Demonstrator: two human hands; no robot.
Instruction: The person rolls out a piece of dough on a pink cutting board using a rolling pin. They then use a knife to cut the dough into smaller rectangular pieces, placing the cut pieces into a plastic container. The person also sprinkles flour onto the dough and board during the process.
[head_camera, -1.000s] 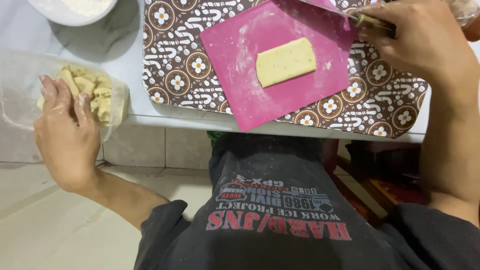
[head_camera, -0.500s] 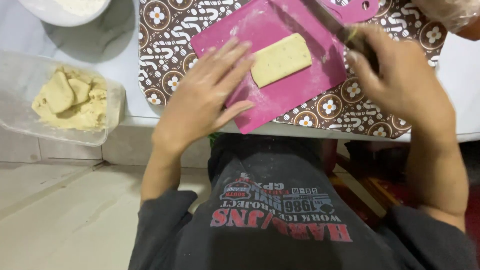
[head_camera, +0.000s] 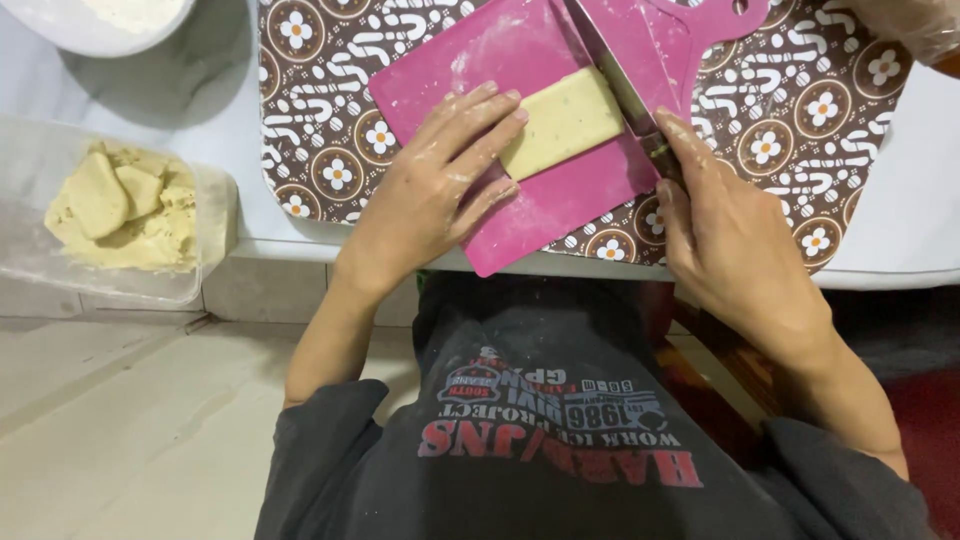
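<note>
Two floured hands at a slab of dough on a pink cutting board

The left hand (head_camera: 435, 195) lies flat, fingers (head_camera: 478, 112) slightly spread, tips pressing the left end of the pale dough slab (head_camera: 562, 122). The right hand (head_camera: 735, 245) is closed round a knife (head_camera: 620, 75), its blade set at the slab's right end. The pink cutting board (head_camera: 520, 215) lies on a brown flowered mat (head_camera: 800, 110) on the worktop (head_camera: 900, 240); a clear tub of dough pieces (head_camera: 125, 205) sits far left.

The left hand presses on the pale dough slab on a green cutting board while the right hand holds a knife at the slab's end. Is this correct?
Not quite. In the head view the plastic cutting board is pink, not green. The left hand does press the pale rectangular dough slab, and the right hand holds the knife there.
</note>
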